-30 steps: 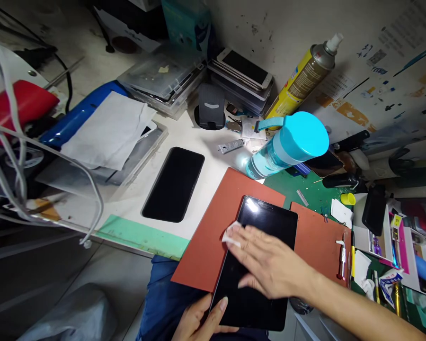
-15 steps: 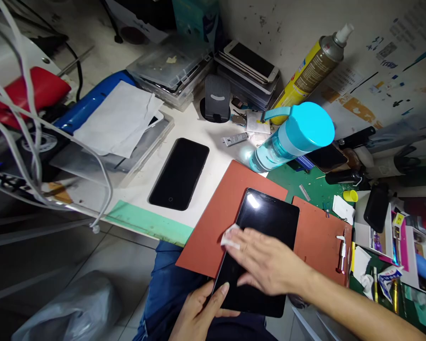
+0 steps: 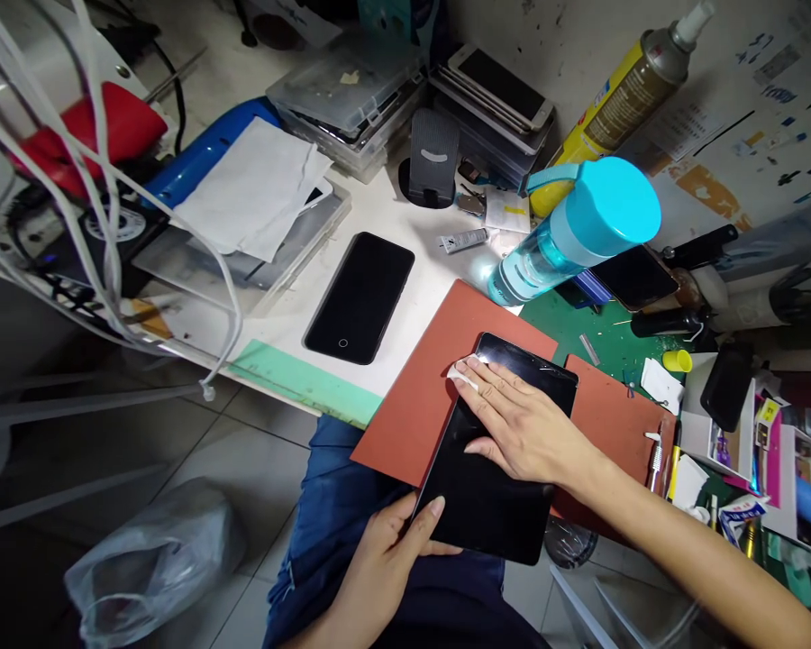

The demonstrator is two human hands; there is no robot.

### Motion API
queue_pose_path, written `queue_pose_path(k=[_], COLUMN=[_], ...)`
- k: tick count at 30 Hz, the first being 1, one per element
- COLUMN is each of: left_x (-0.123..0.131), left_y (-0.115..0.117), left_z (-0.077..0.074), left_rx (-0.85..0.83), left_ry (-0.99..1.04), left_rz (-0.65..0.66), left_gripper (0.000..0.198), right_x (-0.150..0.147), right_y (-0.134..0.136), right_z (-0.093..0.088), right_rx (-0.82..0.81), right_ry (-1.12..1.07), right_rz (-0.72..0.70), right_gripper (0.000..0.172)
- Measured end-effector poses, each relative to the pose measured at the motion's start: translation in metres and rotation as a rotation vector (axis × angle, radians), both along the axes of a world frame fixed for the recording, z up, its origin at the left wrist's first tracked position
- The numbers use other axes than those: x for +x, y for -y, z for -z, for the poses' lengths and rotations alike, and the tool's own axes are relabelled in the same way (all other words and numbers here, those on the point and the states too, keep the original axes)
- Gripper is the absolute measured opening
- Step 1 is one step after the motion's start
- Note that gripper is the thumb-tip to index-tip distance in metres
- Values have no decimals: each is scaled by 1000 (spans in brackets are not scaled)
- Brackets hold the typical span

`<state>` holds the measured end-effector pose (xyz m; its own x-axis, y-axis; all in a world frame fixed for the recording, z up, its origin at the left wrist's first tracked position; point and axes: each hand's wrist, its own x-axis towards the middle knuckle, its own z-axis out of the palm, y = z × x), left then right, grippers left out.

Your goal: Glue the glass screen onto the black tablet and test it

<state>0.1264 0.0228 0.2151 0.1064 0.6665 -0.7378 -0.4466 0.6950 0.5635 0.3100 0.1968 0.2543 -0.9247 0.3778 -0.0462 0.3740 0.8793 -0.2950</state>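
A black tablet lies at an angle, its far part over a reddish-brown mat and its near end over my lap. My left hand grips the tablet's near left edge, thumb on the screen and fingers underneath. Flat across the glass, near the tablet's far end, is my right hand. Under its fingertips a white wipe is pressed against the screen's left edge; most of the wipe is hidden.
A black phone lies left of the mat. Behind stand a blue water bottle and a yellow spray can. A screwdriver rests on the right mat. White cables hang at left, above a plastic bag.
My right hand has slid the wipe along the screen toward the tablet's far end. My left hand keeps its hold on the near edge. The whole view has shifted slightly.
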Motion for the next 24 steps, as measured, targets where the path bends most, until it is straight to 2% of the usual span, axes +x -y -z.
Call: queue_pose_path(k=[3, 6, 11, 17, 22, 24], left_x=[2, 4, 4, 4, 6, 7], left_y=[1, 3, 4, 6, 13, 16], left_z=[6, 10, 4, 3, 7, 8], left_rx=[53, 53, 33, 130, 61, 79], left_ry=[14, 24, 72, 46, 172, 208], left_rz=[8, -5, -8, 10, -19, -46], left_gripper=[54, 53, 47, 47, 41, 39], right_x=[0, 1, 0, 3, 2, 1], right_y=[14, 24, 15, 49, 41, 47], right_z=[1, 2, 2, 2, 2, 2], right_rx=[-27, -30, 2, -54, -37, -34], right_ry=[-23, -39, -18, -51, -13, -15], right_rz=[-123, -223, -54, -231, -89, -111], right_gripper=[87, 85, 85, 82, 84, 86])
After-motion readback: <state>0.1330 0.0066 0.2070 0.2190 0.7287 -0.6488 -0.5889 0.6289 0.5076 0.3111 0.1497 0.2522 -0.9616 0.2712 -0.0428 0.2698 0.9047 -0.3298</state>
